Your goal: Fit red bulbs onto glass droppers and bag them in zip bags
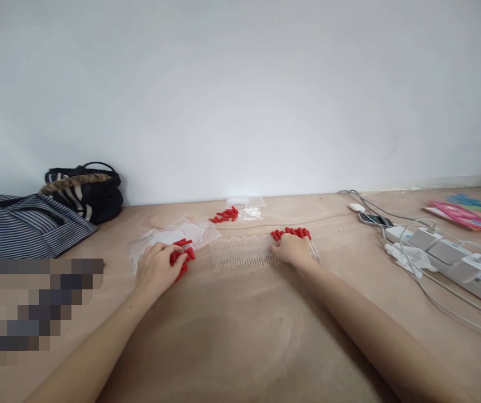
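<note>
My left hand curls its fingers and thumb around a small pile of red caps beside clear plastic bags. Thin whitish sticks lie side by side in a long row in front of me. At the right end of that row, red caps sit at the far ends of the sticks. My right hand is over this capped part, its fingers bent and closed; what they pinch is hidden. More red caps lie loose farther back.
Clear plastic bags lie behind my left hand, and another clear packet lies near the wall. Left are a striped bag and a black bag. Right are a power strip with chargers and cables, a tissue and pink packets.
</note>
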`<state>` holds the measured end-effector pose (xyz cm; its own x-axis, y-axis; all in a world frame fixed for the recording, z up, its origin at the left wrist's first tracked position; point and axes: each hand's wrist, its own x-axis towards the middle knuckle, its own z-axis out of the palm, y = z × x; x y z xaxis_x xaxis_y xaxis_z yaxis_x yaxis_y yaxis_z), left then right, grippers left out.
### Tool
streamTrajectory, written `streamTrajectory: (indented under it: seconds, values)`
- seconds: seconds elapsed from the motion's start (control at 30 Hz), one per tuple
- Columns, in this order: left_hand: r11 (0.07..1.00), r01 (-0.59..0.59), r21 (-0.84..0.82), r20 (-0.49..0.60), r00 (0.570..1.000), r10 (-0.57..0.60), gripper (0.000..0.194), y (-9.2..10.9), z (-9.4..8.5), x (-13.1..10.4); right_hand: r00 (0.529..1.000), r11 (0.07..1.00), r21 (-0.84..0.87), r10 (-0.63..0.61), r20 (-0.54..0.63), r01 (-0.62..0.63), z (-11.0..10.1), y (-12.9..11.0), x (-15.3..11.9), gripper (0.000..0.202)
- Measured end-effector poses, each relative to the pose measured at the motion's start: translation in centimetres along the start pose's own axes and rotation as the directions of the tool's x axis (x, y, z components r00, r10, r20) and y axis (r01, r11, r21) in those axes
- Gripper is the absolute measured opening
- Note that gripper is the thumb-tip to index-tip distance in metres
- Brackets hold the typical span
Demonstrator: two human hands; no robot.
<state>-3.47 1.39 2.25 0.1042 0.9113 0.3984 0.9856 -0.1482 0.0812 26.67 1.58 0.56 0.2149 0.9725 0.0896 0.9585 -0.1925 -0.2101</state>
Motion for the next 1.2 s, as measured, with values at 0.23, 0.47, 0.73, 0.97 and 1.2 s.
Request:
streamTrajectory:
  seconds: [0.23,0.47,0.73,0.97,1.2]
  values:
    - [0.996,0.037,0.083,0.084,0.995,-0.044,0.034,0.4,-0.2,0.4,1.000,0.998,0.054,-0.017,-0.008,0.017,0.1,0.0,0.2,0.024]
    - [0.990,-0.026,0.139,-0.160,0.986,0.049,0.026,1.5,-0.8,-0.3,0.980,0.964,0.177,-0.186,-0.070,0.196,-0.7,0.7,-2.0,0.028]
    - [0.696,-0.476,-0.538,-0.023,0.834,0.552,0.017,5.4,-0.5,-3.9,0.681,0.664,0.149,-0.715,-0.158,0.733,-0.6,2.9,-5.5,0.017]
    - [0.730,-0.312,-0.608,0.145,0.861,0.488,0.019,6.6,0.4,-4.9,0.708,0.680,0.201,-0.692,-0.143,0.705,0.1,3.0,-5.4,0.018]
    - [0.717,-0.202,-0.667,0.164,0.899,0.406,0.015,7.9,1.6,-5.2,0.804,0.750,0.289,-0.569,-0.175,0.594,1.4,2.3,-6.0,0.011]
